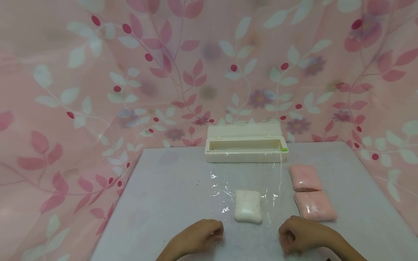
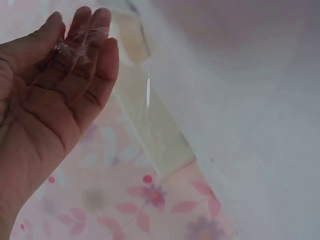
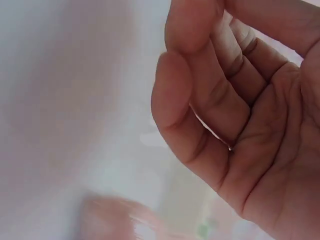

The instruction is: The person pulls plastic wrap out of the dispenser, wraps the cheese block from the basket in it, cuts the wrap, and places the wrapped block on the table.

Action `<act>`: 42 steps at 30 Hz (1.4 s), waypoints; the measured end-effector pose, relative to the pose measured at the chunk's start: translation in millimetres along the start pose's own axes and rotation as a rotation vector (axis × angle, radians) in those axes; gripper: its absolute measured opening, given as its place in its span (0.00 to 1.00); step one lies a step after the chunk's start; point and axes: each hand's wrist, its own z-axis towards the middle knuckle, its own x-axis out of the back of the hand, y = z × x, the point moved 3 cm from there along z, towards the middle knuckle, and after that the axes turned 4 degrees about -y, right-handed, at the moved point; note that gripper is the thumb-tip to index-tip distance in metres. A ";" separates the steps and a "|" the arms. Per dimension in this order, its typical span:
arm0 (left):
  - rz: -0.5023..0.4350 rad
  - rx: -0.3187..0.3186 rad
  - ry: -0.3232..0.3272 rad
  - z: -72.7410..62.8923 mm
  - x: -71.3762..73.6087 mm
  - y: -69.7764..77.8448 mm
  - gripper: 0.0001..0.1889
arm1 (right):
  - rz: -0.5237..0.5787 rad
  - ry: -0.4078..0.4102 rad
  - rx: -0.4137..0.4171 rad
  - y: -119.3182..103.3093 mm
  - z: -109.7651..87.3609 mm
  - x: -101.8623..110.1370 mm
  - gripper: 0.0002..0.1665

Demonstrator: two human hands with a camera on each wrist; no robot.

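Note:
A sheet of clear plastic wrap point(image 1: 225, 209) stretches from the white wrap dispenser point(image 1: 246, 157) toward me, showing by its glints and creases. My left hand point(image 1: 204, 233) pinches its near left part; in the left wrist view crumpled wrap point(image 2: 75, 50) shows at the fingers. The right hand point(image 1: 300, 233) has thumb and index finger together at the sheet's near right side, the other fingers curled. Between the hands, slightly farther off, lies a white pillow-shaped block point(image 1: 248, 206), overlapping the sheet in the head view.
Two pink pillow-shaped blocks point(image 1: 305, 177) with shiny surfaces lie one behind the other at the right, close to my right hand. The dispenser's lid point(image 1: 245, 130) stands open, with a green tab point(image 1: 283, 149) at its right end. A floral curtain point(image 1: 183, 72) rises behind the pale table point(image 1: 156, 188).

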 end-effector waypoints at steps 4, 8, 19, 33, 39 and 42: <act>-0.216 0.035 0.049 13.4 20.7 -13.7 0.04 | 0.078 0.024 -0.060 -10.2 -0.9 32.2 0.09; -0.357 0.075 0.123 31.1 35.5 -32.4 0.02 | 0.059 0.113 -0.079 -11.1 4.5 60.9 0.08; -0.287 0.258 0.193 74.9 32.2 -74.4 0.04 | 0.039 0.439 -0.387 36.3 27.4 72.1 0.10; -0.078 0.336 0.083 92.7 9.9 -94.4 0.06 | -0.067 0.524 -0.554 52.1 40.3 46.6 0.07; 0.280 0.370 0.293 81.9 26.3 -63.6 0.08 | -0.162 0.497 -0.542 28.2 37.2 53.6 0.07; 0.262 0.373 0.373 73.0 33.3 -32.3 0.08 | -0.344 0.583 -0.502 5.4 36.8 54.7 0.10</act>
